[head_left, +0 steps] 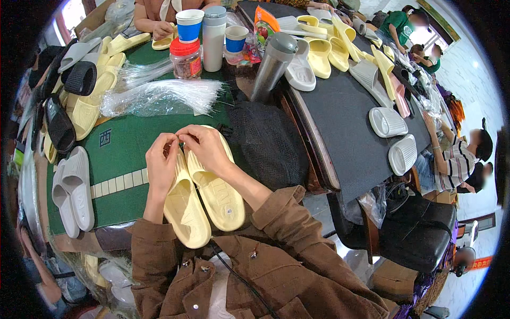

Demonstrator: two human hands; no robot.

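A pair of pale yellow slide slippers, the left one point(187, 220) and the right one point(226, 199), lies side by side at the near edge of the green table, toes pointing away. Over their toe straps my left hand point(161, 158) and my right hand point(206, 149) meet, fingertips pinched close together. Whatever sits between the fingertips is too small to make out. My right forearm passes above the right slipper and hides part of its strap. Beyond my hands lies a bundle of thin clear plastic strands point(164, 97).
Grey slippers point(79, 186) rest at the left, with black and yellow ones behind. A jar point(185, 61), paper cups and two tumblers point(214, 40) stand at the back. The dark table point(340, 117) on the right bears more slippers. A person's hand point(163, 30) works opposite.
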